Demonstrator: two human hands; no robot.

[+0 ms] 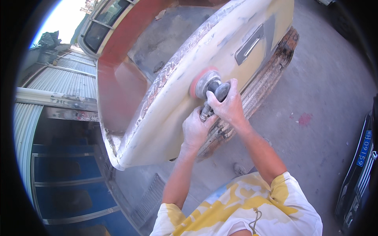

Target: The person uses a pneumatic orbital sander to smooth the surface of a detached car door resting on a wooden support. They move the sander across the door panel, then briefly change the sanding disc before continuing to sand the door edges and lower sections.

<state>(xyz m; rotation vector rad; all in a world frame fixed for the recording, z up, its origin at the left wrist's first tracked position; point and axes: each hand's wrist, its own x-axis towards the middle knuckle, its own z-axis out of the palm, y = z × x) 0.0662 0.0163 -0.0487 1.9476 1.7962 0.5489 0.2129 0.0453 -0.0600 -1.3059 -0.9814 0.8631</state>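
A round sander (206, 82) with a red-edged pad rests on the cream, patchy tailgate (159, 129) of a pickup. My right hand (230, 104), dusted white, grips the sander's black top handle. Lower and to the left, my left hand (195, 129) is wrapped round the tool's rear metal part. A silver-framed handle recess (249, 45) is up and to the right of the pad. Along the tailgate's top runs a strip of patterned metal (167, 72), and a rough, corroded bumper (283, 51) runs below it.
The red truck bed (116, 84) lies beyond the tailgate. A dark car (354, 173) stands at the lower right on the grey concrete ground (315, 98). Corrugated metal roofing (71, 80) and blue panels (71, 169) are on the left. A grate (147, 196) lies near my left arm.
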